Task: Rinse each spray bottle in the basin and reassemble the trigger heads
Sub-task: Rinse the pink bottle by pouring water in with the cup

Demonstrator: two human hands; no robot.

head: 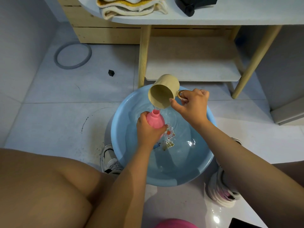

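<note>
- The pink spray bottle (155,120), its trigger head off and neck open, is standing nearly upright over the basin.
- The round blue basin (125,116) is sitting on the floor, holding clear water.
- A black trigger head (194,4) is lying on the tabletop.

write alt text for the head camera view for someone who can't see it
Over a round blue plastic basin of water on a tiled floor, the person's right hand tips a beige plastic cup by its handle, pouring water into the open neck of a pink plastic spray bottle gripped by the left hand. A black trigger head lies on the pale table beyond.
</note>
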